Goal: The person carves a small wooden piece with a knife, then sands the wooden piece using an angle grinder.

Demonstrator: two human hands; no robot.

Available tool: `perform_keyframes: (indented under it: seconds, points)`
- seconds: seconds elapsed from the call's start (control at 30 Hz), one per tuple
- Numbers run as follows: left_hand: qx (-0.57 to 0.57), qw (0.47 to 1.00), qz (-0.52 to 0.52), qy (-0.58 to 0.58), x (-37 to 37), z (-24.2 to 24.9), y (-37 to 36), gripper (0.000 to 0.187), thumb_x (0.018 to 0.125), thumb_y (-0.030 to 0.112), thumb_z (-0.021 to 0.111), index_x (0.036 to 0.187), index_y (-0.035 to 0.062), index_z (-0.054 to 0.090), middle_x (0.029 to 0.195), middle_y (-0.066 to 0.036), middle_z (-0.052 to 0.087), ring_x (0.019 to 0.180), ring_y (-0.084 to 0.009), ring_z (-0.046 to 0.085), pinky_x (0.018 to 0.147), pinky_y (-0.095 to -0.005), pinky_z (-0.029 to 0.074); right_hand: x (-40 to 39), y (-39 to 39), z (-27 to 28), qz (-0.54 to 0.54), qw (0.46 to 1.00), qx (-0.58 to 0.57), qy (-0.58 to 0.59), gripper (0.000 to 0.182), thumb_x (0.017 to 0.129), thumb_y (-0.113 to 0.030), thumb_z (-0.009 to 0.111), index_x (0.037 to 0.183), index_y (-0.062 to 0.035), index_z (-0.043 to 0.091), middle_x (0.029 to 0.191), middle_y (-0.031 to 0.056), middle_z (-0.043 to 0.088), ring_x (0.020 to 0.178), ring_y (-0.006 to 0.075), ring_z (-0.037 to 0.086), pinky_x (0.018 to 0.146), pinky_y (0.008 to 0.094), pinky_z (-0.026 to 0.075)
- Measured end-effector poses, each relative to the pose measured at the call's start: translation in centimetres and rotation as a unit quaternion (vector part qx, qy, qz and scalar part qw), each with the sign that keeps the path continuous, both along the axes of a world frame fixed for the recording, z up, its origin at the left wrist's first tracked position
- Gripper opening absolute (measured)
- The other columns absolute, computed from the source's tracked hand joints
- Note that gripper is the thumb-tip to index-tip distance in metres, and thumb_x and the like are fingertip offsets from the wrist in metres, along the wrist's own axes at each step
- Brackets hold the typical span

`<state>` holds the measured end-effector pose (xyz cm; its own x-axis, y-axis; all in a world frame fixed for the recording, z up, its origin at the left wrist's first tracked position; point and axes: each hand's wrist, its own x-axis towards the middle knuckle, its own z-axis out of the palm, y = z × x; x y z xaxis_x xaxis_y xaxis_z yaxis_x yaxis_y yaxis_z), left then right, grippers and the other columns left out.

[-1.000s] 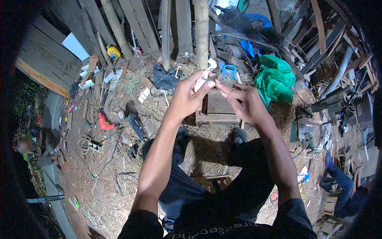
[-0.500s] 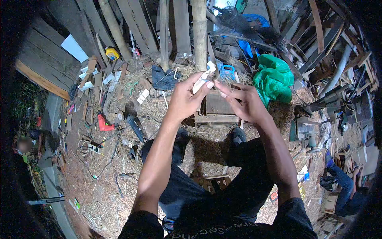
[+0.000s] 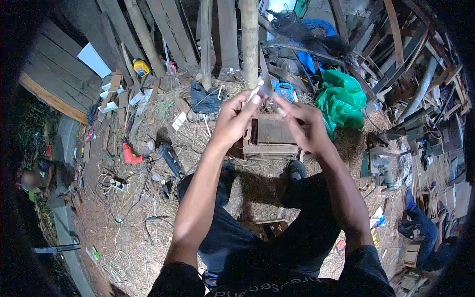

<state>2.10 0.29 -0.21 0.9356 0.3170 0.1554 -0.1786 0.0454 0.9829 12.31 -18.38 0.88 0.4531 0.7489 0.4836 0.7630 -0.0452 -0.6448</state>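
My left hand (image 3: 234, 119) is closed round a small pale carved piece (image 3: 258, 88), with the thumb on top of it. My right hand (image 3: 304, 123) is just to the right, its fingers blurred by motion, at the piece's right side. Whether the right fingers hold anything is too smeared to tell. A greyish blade-like shape (image 3: 266, 74) shows between the two hands, also blurred. Below the hands, a wooden box-like block (image 3: 274, 132) stands on the ground in front of my feet.
A red power tool (image 3: 131, 154) and an angle grinder (image 3: 169, 157) lie at the left. Green plastic sheeting (image 3: 341, 101) is at the right, near piled wood. One person (image 3: 37, 178) is at the far left, another (image 3: 426, 232) at the far right.
My left fingers have shifted round the pale piece, which is now more covered. My right hand has moved slightly and its fingers have blurred.
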Motion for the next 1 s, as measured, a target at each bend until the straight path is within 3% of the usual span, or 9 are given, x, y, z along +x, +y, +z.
perform_keyframes:
  seconds: [0.07, 0.1, 0.23, 0.47, 0.6, 0.73, 0.83, 0.9, 1.0]
  points:
    - [-0.222, 0.971, -0.083, 0.015, -0.4, 0.5, 0.7, 0.037, 0.1, 0.032, 0.044, 0.115, 0.0023, 0.06, 0.067, 0.005, 0.044, 0.055, -0.0028, 0.037, 0.046, -0.0184, 0.028, 0.5, 0.4, -1.7, -0.029, 0.996, 0.074, 0.03, 0.041, 0.09, -0.004, 0.059, 0.13, -0.0108, 0.059, 0.07, 0.0074, 0.055, 0.062, 0.0118, 0.047, 0.057, 0.0257, 0.038]
    - [-0.239, 0.968, -0.072, 0.034, -0.3, 0.7, 0.4, 0.039, 0.098, 0.028, 0.035, 0.121, 0.0023, 0.054, 0.068, 0.006, 0.035, 0.052, -0.0043, 0.031, 0.043, -0.0184, 0.024, -0.1, -0.1, 0.3, -0.045, 0.998, 0.03, 0.015, 0.039, 0.091, -0.006, 0.059, 0.13, -0.0105, 0.059, 0.071, 0.0066, 0.057, 0.064, 0.0107, 0.048, 0.058, 0.026, 0.039]
    - [-0.288, 0.952, -0.101, 0.025, -0.2, 0.5, 0.8, 0.036, 0.092, 0.018, 0.036, 0.124, 0.0076, 0.048, 0.068, 0.004, 0.038, 0.053, -0.004, 0.032, 0.044, -0.0183, 0.025, -0.5, -0.1, 0.9, -0.029, 0.999, -0.022, -0.002, 0.042, 0.09, -0.004, 0.059, 0.131, -0.0125, 0.058, 0.068, 0.0094, 0.056, 0.062, 0.0147, 0.05, 0.061, 0.029, 0.043]
    - [-0.084, 0.994, 0.034, 0.062, -1.4, 1.6, -0.7, 0.033, 0.093, 0.021, 0.037, 0.124, 0.0125, 0.045, 0.067, 0.004, 0.041, 0.051, -0.0041, 0.031, 0.044, -0.0188, 0.025, -2.8, 0.8, 1.5, -0.019, 0.994, -0.111, -0.013, 0.047, 0.087, -0.005, 0.056, 0.132, -0.0192, 0.057, 0.069, 0.0157, 0.056, 0.057, 0.0258, 0.053, 0.061, 0.0339, 0.047]
    - [-0.093, 0.994, -0.001, 0.057, -3.0, 1.2, 0.0, 0.03, 0.097, 0.019, 0.039, 0.126, 0.0162, 0.045, 0.073, 0.005, 0.047, 0.06, -0.0032, 0.039, 0.052, -0.0187, 0.032, -1.7, 1.4, 1.2, -0.023, 0.992, -0.115, -0.034, 0.044, 0.089, -0.008, 0.057, 0.13, -0.0213, 0.059, 0.075, 0.0183, 0.061, 0.058, 0.0282, 0.056, 0.062, 0.0346, 0.048]
    - [-0.152, 0.988, 0.013, -0.002, -4.0, 1.8, -0.9, 0.032, 0.098, 0.019, 0.038, 0.13, 0.0154, 0.041, 0.074, 0.002, 0.048, 0.057, -0.0043, 0.039, 0.048, -0.0192, 0.03, -2.7, 1.6, 1.1, -0.041, 0.996, -0.026, -0.079, 0.039, 0.09, -0.011, 0.058, 0.128, -0.0194, 0.061, 0.084, 0.0195, 0.065, 0.064, 0.03, 0.061, 0.065, 0.036, 0.049]
    - [-0.217, 0.975, 0.022, -0.051, -4.3, 1.4, 0.1, 0.033, 0.097, 0.015, 0.039, 0.13, 0.0146, 0.04, 0.074, -0.002, 0.05, 0.056, -0.007, 0.041, 0.047, -0.0208, 0.031, -3.7, 2.5, 1.4, -0.073, 0.992, 0.094, 0.047, 0.038, 0.096, -0.015, 0.054, 0.134, -0.0104, 0.055, 0.086, 0.0083, 0.068, 0.07, 0.0181, 0.061, 0.068, 0.0316, 0.049]
    - [-0.267, 0.961, 0.032, -0.071, -4.3, 1.1, 0.7, 0.034, 0.095, 0.012, 0.041, 0.129, 0.014, 0.041, 0.076, -0.004, 0.051, 0.057, -0.0102, 0.044, 0.048, -0.0233, 0.035, -3.2, 3.3, 0.4, -0.108, 0.97, 0.149, 0.157, 0.031, 0.1, -0.018, 0.047, 0.127, -0.0057, 0.058, 0.075, 0.0004, 0.061, 0.065, 0.0096, 0.054, 0.062, 0.0266, 0.045]
    - [-0.32, 0.941, 0.047, -0.103, -4.4, 0.8, 1.3, 0.028, 0.094, 0.014, 0.044, 0.123, 0.0146, 0.044, 0.079, -0.004, 0.051, 0.063, -0.0139, 0.047, 0.053, -0.0265, 0.037, -1.6, 4.5, -1.5, -0.158, 0.952, 0.202, 0.164, 0.026, 0.102, -0.021, 0.044, 0.108, -0.0038, 0.063, 0.069, 0.0006, 0.056, 0.061, 0.0082, 0.05, 0.058, 0.0252, 0.041]
